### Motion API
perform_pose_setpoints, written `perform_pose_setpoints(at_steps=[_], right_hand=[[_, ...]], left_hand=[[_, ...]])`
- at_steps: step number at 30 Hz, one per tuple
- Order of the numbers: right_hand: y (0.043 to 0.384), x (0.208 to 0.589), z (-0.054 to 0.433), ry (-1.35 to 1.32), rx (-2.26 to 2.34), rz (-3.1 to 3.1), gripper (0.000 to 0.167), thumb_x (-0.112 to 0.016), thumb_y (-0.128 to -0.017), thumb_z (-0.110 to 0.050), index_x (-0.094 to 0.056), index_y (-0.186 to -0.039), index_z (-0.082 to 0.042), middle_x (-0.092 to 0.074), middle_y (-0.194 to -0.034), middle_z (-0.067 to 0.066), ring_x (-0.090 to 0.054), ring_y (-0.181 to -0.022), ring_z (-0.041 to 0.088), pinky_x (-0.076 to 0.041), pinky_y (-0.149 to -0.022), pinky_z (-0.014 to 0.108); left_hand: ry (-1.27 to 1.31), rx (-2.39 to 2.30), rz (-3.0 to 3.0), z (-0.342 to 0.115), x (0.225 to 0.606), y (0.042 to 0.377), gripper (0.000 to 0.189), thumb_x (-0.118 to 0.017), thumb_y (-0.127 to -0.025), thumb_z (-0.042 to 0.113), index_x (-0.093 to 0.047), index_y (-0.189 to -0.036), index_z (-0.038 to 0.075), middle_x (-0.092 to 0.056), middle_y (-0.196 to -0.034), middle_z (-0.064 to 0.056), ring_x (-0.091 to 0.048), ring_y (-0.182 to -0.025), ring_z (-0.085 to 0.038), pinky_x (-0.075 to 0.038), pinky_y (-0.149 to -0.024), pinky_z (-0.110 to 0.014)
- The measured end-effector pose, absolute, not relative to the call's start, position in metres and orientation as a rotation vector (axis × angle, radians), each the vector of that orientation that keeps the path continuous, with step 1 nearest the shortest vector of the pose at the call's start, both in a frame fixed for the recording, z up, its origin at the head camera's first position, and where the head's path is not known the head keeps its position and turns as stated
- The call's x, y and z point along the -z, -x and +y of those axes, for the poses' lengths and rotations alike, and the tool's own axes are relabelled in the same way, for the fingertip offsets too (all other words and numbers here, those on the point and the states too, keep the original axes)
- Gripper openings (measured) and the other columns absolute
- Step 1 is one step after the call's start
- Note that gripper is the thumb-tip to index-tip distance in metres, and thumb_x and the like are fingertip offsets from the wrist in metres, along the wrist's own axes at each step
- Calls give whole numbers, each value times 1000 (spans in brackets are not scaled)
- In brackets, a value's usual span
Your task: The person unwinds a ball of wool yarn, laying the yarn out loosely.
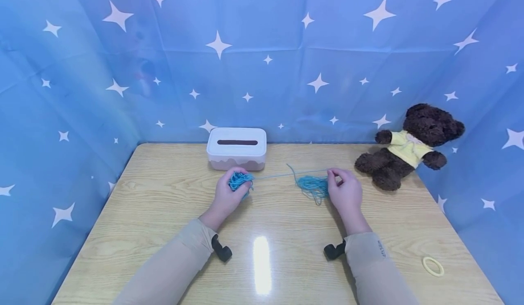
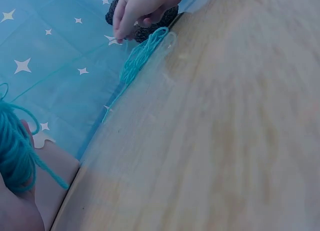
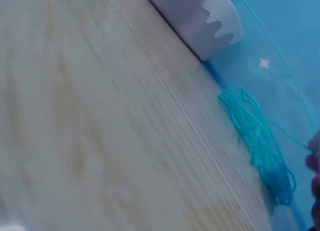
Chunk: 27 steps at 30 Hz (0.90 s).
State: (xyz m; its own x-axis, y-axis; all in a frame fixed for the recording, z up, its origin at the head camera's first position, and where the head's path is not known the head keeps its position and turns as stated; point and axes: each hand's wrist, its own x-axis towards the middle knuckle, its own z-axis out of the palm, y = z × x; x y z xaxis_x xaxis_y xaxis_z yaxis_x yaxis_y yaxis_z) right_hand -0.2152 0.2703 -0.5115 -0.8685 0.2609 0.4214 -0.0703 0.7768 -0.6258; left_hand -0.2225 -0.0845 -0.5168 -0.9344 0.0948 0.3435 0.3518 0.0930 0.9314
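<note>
A bundle of turquoise yarn (image 1: 240,180) sits in my left hand (image 1: 227,195), whose fingers and thumb curl round it in front of the tissue box. In the left wrist view the bundle (image 2: 16,146) shows many looped strands and a loose end hanging down. My right hand (image 1: 346,194) pinches a single strand (image 1: 282,175) that stretches across to the left bundle. Beside the right hand, a second loose heap of the same yarn (image 1: 313,186) lies on the table, one end trailing up and left. The right wrist view shows this heap (image 3: 257,141) with the strand rising beyond it.
A white and mauve tissue box (image 1: 237,148) stands at the table's back edge. At the back right leans a dark brown teddy bear (image 1: 430,125) in a yellow shirt. A pale yellow ring (image 1: 432,266) lies on the wooden table (image 1: 163,195) at front right. A starry blue curtain (image 1: 262,68) hangs behind.
</note>
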Motion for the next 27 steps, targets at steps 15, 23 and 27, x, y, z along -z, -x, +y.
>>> perform_pose_setpoints(at_steps=[15,23,27], right_hand=[[210,504,277,402,-791,-2852,43,-55,-111,-35,-77,-136,-8,-71,-137,26,-69,-121,46,-58,-90,61],[210,502,261,287,-770,-2667,42,-55,-111,-31,-72,-140,-6,-67,-131,24,-70,-109,46,-58,-85,62],[206,500,225,9,-829,-2501,30,-63,-108,-25,-78,-128,-8,-73,-125,20,-73,-103,42,-61,-84,59]], left_hand=[[479,1871,-2177,-84,520,225,27,-77,-92,0,-69,-117,8,-76,-118,-15,-69,-107,-17,-57,-96,-25],[502,1878,-2166,-83,522,225,27,-78,-93,2,-70,-118,9,-76,-118,-14,-70,-107,-15,-58,-96,-24],[505,1881,-2180,-83,520,224,27,-78,-93,2,-70,-118,9,-76,-119,-13,-69,-108,-14,-57,-98,-23]])
